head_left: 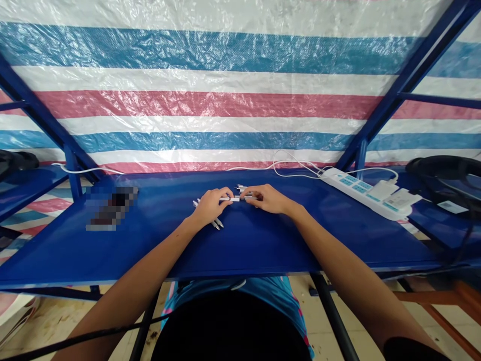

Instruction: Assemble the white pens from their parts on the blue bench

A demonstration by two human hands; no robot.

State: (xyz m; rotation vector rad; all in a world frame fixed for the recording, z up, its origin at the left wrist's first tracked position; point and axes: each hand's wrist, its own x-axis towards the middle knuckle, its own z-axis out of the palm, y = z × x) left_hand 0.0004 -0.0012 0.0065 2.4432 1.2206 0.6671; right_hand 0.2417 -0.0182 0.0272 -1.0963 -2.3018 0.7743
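Observation:
My left hand point(211, 204) is closed round a white pen point(234, 199), pinching it between thumb and fingers so that its end points to the right. Close by, my right hand point(267, 198) has its fingertips drawn together on a slim greyish pen point(242, 197), in line with the white one. Whether the two pens touch is too small to tell. Under and beside the left hand lie several white pens point(218, 224) with their tips toward me. Another few pens point(240, 188) rest just behind the right fingers, partly hidden by them.
Both hands work over a blue table point(248, 245). A white power strip point(364, 193) with plugged-in chargers lies at the right, its white cable point(296, 163) running along the back. At the left sits a blurred-out object point(112, 208). Blue frame bars point(376, 108) rise on both sides.

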